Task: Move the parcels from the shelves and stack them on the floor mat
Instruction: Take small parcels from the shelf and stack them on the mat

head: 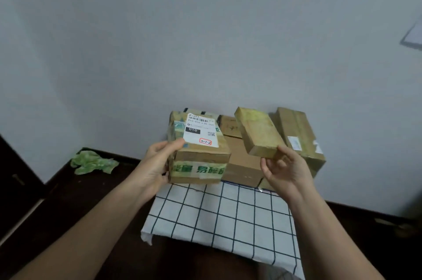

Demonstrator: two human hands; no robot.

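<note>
Forearms (96,229) reach over the mat (228,222). Left hand (157,165) grips the labelled box (198,149) at eleven o'clock. Right hand (285,170) clasps a slim box (258,133) at one, above the pile (244,165). Best to lower each flat, edges squared.

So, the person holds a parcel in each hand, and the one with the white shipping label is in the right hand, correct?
Not quite: the head view shows the labelled parcel in the left hand; the right hand holds a plain yellowish parcel.
</note>
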